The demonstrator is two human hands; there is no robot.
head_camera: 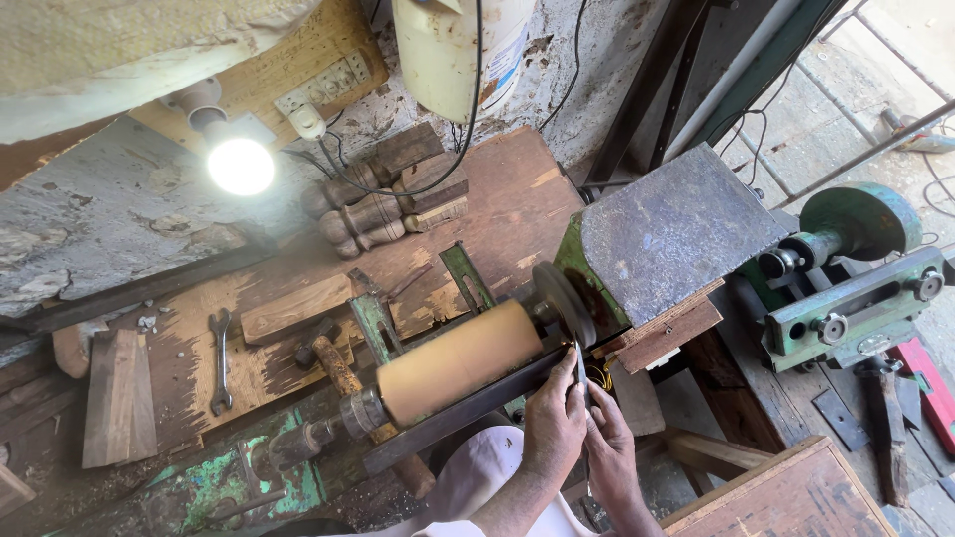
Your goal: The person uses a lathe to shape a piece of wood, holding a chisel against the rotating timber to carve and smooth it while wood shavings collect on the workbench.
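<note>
Left of the fingers, the wood cylinder [460, 360] on the lathe looks already rounded and smooth; its right end appears still in work; the left hand [554, 423] and right hand [609, 449] both clench 1 dark chisel [580, 366], tip just above the fingers against that end.

Both hands [582, 433] crowded together at right end of wooden cylinder [460, 360], tool rest bar [463, 410] directly below them. Faceplate disc [564, 303] and grey motor cover [671, 229] block way just beyond fingertips. Hammer [343, 370] and green bracket [374, 326] crowd far side of cylinder. Open wood on counter [507, 199] behind lathe; spanner [220, 360] lies apart at left. Turned legs [363, 214] stacked near wall.
</note>
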